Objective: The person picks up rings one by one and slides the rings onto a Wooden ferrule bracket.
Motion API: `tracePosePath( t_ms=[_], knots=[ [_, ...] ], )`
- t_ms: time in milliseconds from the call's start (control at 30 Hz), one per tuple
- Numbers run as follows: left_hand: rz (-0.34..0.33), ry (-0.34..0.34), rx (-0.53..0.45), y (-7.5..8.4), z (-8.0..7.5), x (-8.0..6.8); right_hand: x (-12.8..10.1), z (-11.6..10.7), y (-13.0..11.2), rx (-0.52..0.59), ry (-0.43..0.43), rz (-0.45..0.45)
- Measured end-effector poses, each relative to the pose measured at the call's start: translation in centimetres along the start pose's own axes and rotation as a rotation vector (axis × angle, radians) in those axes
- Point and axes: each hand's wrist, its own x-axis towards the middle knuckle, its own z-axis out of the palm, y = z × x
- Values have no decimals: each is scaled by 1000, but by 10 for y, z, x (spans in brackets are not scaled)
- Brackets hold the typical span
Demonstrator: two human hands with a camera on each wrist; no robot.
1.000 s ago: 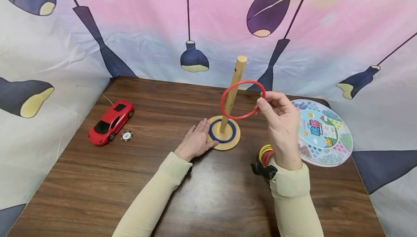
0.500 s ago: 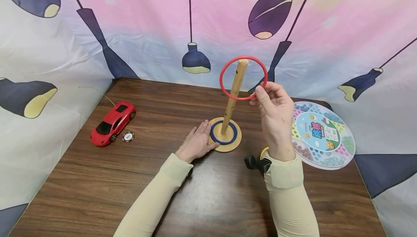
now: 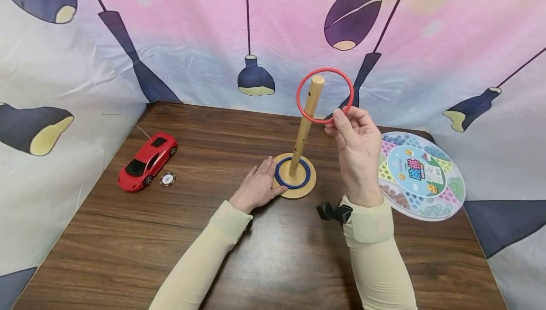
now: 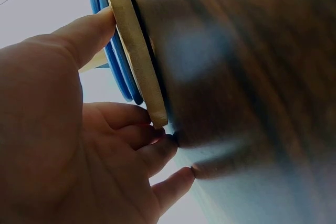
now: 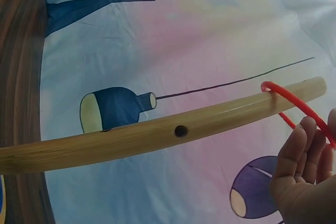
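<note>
A wooden peg [image 3: 304,127] stands on a round wooden base [image 3: 311,184], with blue rings [image 3: 278,176] lying round its foot. My right hand [image 3: 360,153] pinches a red ring [image 3: 299,94] between thumb and fingers near the peg's top. In the right wrist view that red ring [image 5: 296,100] loops around the upper end of the peg [image 5: 136,137]. My left hand [image 3: 256,186] lies against the base's left side, fingers extended. Seen from the left wrist, its thumb rests on the rim of the base [image 4: 134,51] beside the blue rings [image 4: 118,72], fingertips down at the table.
On the left of the dark wooden table [image 3: 204,153] are a red toy car [image 3: 147,162] and a poker chip [image 3: 168,179]. A round, colourful game box [image 3: 420,177] lies at the right. Behind hangs a printed cloth [image 3: 179,35].
My right hand has raised the red ring from in front of the peg to its top, then shifted it slightly right. Yellow and red rings near that wrist are now hidden. My left hand stays put.
</note>
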Motion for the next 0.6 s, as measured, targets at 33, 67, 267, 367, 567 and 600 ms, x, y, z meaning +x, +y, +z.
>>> tracePosePath(
  t_ms=[33,67,267,367,567,600],
  knots=[
    [0,-1,1,0,0,0,0,-1,1,4,5,9],
    [1,-3,2,0,0,0,-1,-2,3,9,9,19],
    [6,-1,8,0,-1,0,-6,-11,16,24,21,97],
    [9,7,7,0,-1,-1,-10,-17,23,9,29,144],
    [15,11,20,-1,-1,0,-21,-31,39,-42,49,247],
    [14,10,19,-1,-1,0,-23,-33,42,-48,55,264]
  ],
)
